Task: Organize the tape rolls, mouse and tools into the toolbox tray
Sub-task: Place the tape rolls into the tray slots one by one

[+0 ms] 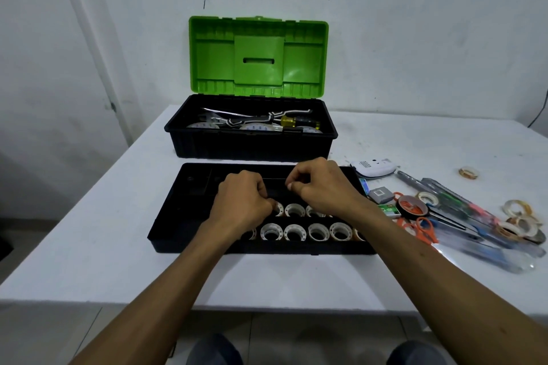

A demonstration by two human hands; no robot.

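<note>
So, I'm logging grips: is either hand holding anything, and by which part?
The left hand pinches a tape roll in the tray by its rim. The right hand is curled; whether it holds anything cannot be told.

A white tabletop [98, 216] carries an open green-lidded toolbox [252, 148] at the back, the black tray [169, 216] just in front, and, off to the right, a white mouse [374, 168], orange scissors [424, 231], long-handled tools [453, 201] and scattered tape rolls [517, 207].
</note>
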